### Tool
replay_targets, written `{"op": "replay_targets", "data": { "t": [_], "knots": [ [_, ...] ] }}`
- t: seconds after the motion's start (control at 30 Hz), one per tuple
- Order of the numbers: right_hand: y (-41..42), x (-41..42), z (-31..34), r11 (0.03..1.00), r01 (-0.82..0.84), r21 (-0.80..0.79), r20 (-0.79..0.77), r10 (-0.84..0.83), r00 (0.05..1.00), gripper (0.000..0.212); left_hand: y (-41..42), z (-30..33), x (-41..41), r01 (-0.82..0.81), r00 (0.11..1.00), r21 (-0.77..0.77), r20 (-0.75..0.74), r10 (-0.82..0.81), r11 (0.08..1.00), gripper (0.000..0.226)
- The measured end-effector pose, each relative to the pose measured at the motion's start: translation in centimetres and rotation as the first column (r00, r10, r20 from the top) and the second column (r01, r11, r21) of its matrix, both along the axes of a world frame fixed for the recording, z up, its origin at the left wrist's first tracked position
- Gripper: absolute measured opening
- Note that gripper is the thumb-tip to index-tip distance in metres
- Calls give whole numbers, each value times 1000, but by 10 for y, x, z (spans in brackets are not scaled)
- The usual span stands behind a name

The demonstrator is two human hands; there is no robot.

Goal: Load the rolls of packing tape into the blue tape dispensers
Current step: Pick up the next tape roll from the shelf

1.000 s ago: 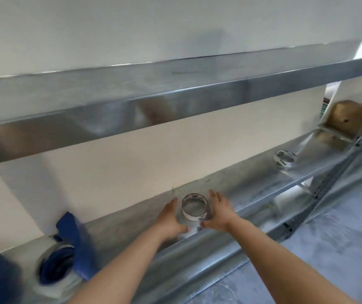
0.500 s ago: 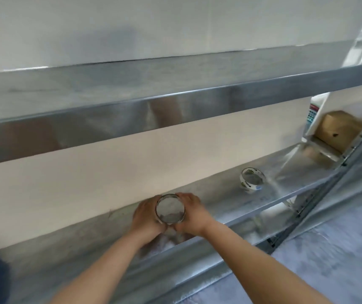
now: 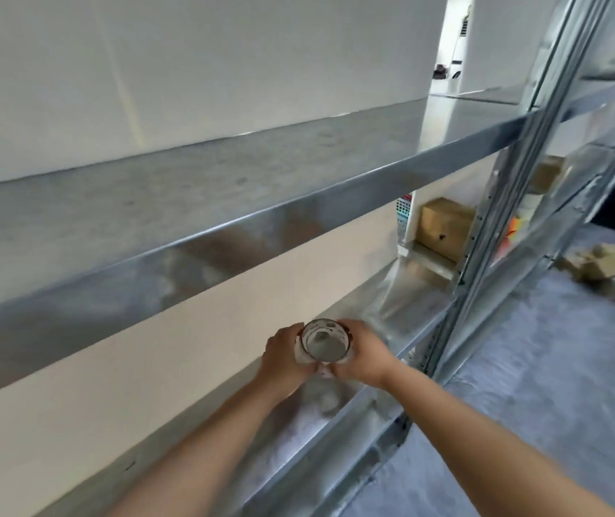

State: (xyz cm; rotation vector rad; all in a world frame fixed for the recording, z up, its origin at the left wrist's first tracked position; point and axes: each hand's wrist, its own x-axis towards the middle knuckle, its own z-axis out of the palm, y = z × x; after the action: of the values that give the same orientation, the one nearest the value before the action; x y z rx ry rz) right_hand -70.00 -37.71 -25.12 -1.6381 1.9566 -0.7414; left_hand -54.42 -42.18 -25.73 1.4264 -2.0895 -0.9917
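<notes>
I cup the roll of tape (image 3: 324, 344) between my left hand (image 3: 286, 357) and right hand (image 3: 362, 355) above the lower shelf (image 3: 403, 322), and should keep it level until a dispenser is within reach.

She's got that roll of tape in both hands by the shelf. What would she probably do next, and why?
Probably carry the roll of tape away from the metal shelf toward a dispenser. Both the left hand and right hand grip it, one on each side, and no blue dispenser shows in this view, so it cannot be loaded here.
</notes>
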Motion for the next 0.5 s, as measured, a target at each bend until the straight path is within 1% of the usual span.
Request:
{"op": "replay_targets", "data": {
  "t": [0.07, 0.13, 0.2, 0.27, 0.33, 0.43, 0.5],
  "knots": [
    [-5, -30, 1, 999, 39, 23, 39, -40, 998, 54, -11, 2, -30, 54, 997, 40, -53, -52, 998, 50],
    [-13, -58, -1, 998, 59, 39, 47, -61, 997, 56, -21, 0, -59, 85, 996, 73, -48, -81, 994, 47],
    [-24, -84, -6, 997, 49, 65, 31, -51, 998, 66, -30, -7, -83, 85, 996, 55, -6, -85, 995, 47],
    [-41, -109, -20, 992, 47, 117, 28, -50, 998, 63, -40, -14, -105, 65, 996, 32, 62, -67, 997, 48],
    [-55, -126, -31, 992, 29, 126, -16, -27, 1000, 62, -44, -22, -124, 18, 988, 10, 154, -20, 1000, 40],
    [-69, -140, -43, 980, -69, 186, -55, 81, 995, 86, -48, -35, -139, -57, 975, -35, 213, 63, 998, 27],
    [-80, -147, -50, 964, -110, 242, -62, 128, 990, 94, -52, -42, -146, -90, 963, -63, 249, 104, 994, 25]
  ]
}}
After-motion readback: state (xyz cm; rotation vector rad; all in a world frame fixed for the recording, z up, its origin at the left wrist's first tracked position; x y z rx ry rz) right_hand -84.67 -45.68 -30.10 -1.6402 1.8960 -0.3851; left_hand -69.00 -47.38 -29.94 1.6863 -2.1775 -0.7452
